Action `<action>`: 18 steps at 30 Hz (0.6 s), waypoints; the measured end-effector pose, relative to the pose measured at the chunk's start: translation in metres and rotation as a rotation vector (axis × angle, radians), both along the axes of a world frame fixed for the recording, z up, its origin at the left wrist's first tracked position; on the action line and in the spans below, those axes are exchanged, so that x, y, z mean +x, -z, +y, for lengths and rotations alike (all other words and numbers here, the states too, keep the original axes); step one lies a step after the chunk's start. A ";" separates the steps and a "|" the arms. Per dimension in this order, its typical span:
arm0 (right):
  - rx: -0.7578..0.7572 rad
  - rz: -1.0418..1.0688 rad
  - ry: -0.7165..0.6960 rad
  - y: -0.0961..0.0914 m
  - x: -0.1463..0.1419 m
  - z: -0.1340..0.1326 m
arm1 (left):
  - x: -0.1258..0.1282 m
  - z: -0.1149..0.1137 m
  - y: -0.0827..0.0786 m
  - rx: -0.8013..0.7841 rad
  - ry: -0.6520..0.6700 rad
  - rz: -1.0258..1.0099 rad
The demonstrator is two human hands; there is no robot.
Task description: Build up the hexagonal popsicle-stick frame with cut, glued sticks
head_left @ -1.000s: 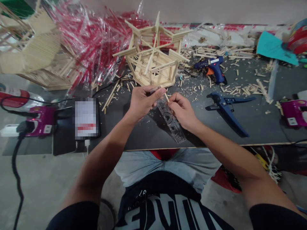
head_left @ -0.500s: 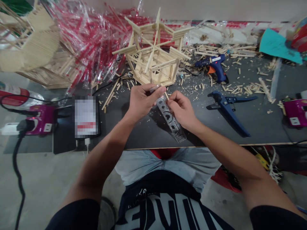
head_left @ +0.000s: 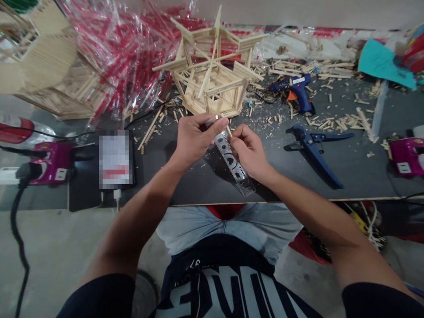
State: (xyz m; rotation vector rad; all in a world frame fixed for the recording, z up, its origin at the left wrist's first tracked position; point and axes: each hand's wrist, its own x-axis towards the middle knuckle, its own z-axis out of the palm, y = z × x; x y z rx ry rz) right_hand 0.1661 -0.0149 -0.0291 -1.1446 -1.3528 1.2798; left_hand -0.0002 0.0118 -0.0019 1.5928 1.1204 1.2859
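My left hand (head_left: 198, 137) pinches the far end of a clear plastic ruler (head_left: 230, 161) with cut-out shapes, which slants down toward the table's front edge. In my right hand (head_left: 248, 150), thumb and fingers close on a thin wooden stick (head_left: 229, 131) held along the ruler's right edge. Most of the stick is covered by my fingers. Just beyond both hands stands a many-sided frame (head_left: 212, 84) built of wooden sticks, with several arms pointing outward.
On the right lie a blue glue gun (head_left: 300, 92) and a blue cutter (head_left: 313, 152) among stick scraps (head_left: 344, 121). Red-striped plastic wrappers (head_left: 132, 53) and another stick structure (head_left: 53, 66) fill the back left. A phone (head_left: 115, 159) and purple power socket (head_left: 53, 163) sit left.
The whole view has shifted slightly to the left. Both hands keep their hold on the ruler and the stick, with hardly any movement between them.
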 end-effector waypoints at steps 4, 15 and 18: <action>0.007 -0.020 -0.014 0.001 0.000 -0.001 | 0.000 0.000 0.000 0.000 0.000 0.000; 0.019 0.035 0.004 -0.001 -0.001 -0.001 | 0.002 -0.001 -0.001 -0.016 0.002 -0.031; 0.037 0.046 -0.010 0.001 -0.001 -0.001 | 0.002 -0.001 0.000 -0.014 0.004 -0.041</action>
